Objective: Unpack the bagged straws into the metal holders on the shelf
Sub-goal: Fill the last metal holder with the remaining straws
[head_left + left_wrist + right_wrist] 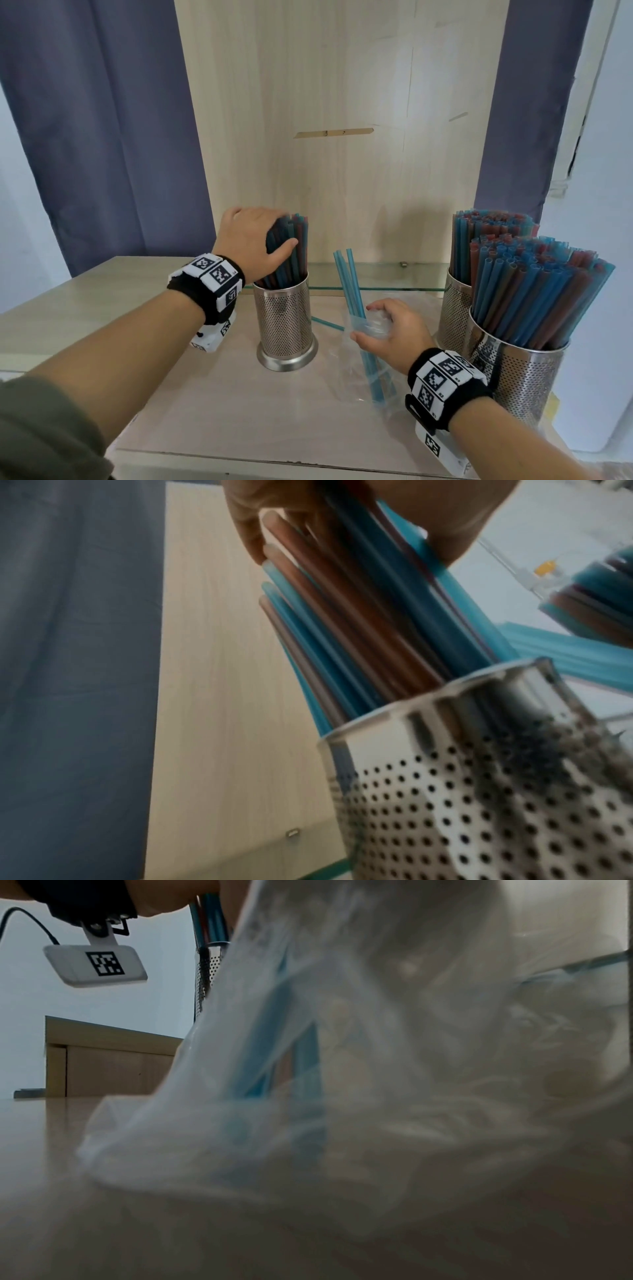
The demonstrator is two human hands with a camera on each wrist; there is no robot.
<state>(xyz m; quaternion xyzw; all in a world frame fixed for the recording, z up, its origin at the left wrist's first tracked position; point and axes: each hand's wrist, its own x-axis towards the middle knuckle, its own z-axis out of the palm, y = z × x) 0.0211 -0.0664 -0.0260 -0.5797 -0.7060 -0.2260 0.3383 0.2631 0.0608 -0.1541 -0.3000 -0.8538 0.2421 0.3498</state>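
Note:
My left hand (pixel 263 236) grips a bunch of blue and red straws (pixel 291 253) whose lower ends stand in the perforated metal holder (pixel 286 325) at the centre-left; in the left wrist view fingers and thumb curl round the straws (pixel 342 615) above the holder's rim (pixel 445 696). My right hand (pixel 380 329) holds the mouth of a clear plastic bag (pixel 363 373) standing on the shelf. A few blue straws (pixel 349 284) stick up out of the bag. In the right wrist view the bag (pixel 342 1069) fills the frame, blurred.
Two more metal holders (pixel 520 377) packed with blue and red straws stand at the right. One loose blue straw (pixel 327 323) lies on the shelf behind the bag. A glass ledge (pixel 376 277) runs along the wooden back panel. Curtains hang on both sides.

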